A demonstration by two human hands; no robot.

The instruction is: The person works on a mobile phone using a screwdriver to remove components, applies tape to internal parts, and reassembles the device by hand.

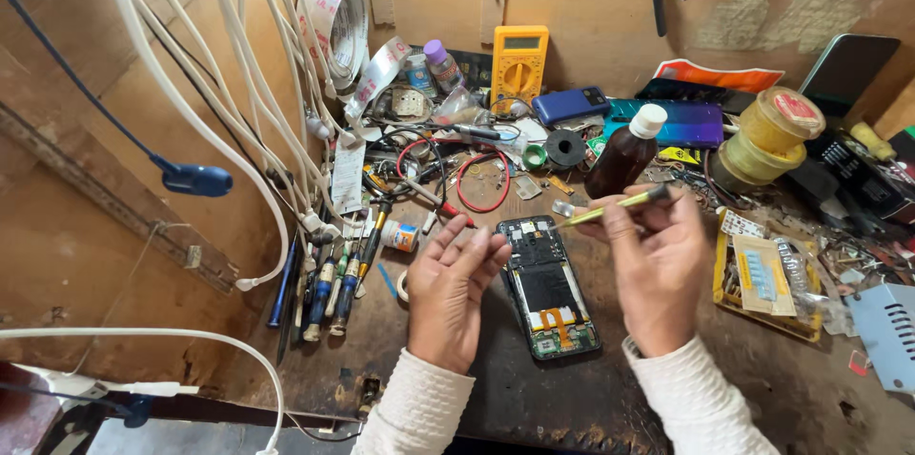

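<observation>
Opened phone, back cover off, lies on the surface between both hands. Yellow-handled tool is pinched in right-hand fingers above it; left-hand fingers, loosely curled and empty, are held just left. Tool is best steadied.

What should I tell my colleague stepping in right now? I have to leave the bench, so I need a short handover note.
Left hand: empty, fingers spread, hovering beside the opened phone.
Right hand: holds a yellow tool above the phone, tip pointing left.
Phone: face down on the bench, back cover off, board and flex cable exposed.
Done: phone is open.
Left: cannot tell which part is being worked; nothing visibly lifted out yet.
</observation>
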